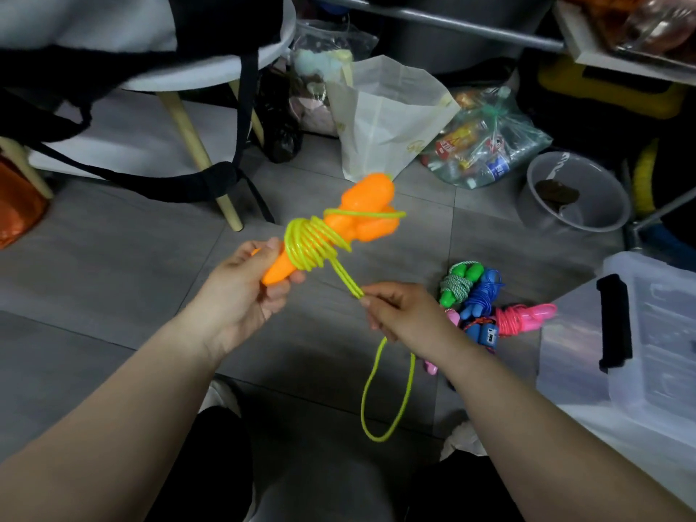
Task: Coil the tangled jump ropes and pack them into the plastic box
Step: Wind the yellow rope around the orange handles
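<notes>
Between the two hands, above grey floor tile, is the rope being coiled. The left hand (244, 292) has fingers and thumb curled round the narrow ends of the orange handles (361, 212), both held together as one bundle. The yellow-green cord (309, 243) is wound in tight turns just beyond that grip, w/ one turn thrown over the fat ends further out. The right hand (399, 314) pinches the doubled strand between thumb and fingertips, taut back to the coil. The leftover tail hangs below that pinch as a slack loop (380, 401).

Handling, as I judge it: the cord looks like thin, glossy plastic, prob. springy and slick, so the turns may pop loose if tension drops. Best held close to the coil. Handles look like hard, light, moulded plastic, and the narrow ends give the surest hold.

Right of the pinching hand, on the floor, lie other coiled ropes (486, 303) in green, blue and pink. Beyond them is the clear plastic box (640, 371) w/ a black latch (615, 322).

Writing: red labels on bottles in a plastic bag (486, 145) and faint print on a paper bag (388, 118), neither legible.
</notes>
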{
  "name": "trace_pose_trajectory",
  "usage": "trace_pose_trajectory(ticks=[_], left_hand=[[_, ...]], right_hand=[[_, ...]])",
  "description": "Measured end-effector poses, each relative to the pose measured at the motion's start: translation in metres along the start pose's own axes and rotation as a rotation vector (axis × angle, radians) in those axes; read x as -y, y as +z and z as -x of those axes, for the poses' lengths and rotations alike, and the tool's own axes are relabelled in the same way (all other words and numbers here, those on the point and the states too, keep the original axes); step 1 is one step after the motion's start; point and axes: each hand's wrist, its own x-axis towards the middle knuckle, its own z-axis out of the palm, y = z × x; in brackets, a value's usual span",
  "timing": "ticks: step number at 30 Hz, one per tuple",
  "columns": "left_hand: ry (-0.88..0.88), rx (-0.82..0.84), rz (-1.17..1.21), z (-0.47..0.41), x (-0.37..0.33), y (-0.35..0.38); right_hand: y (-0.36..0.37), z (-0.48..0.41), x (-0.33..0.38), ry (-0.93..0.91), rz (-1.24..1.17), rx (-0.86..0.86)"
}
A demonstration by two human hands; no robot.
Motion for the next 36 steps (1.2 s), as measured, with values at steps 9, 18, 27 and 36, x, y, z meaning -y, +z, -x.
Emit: trace_pose_trajectory(ticks=[9, 18, 27, 36], left_hand=[[0.361, -0.227, -0.956, -0.005, 0.018, -0.009], [0.090, 0.267, -1.194, -0.002, 0.015, -0.013], [-0.092, 0.494, -0.757, 0.007, 0.003, -0.014], [-0.219, 0.198, -0.014, 0.010, 0.008, 0.013]], right_hand=[[0.010, 0.011, 0.013, -0.175, 0.541, 0.116], [-0.027, 0.014, 0.021, -0.170, 0.462, 0.053], [-0.036, 0.006, 0.011, -0.093, -0.016, 0.048], [-0.026, 0.003, -0.002, 0.071, -0.144, -0.024]])
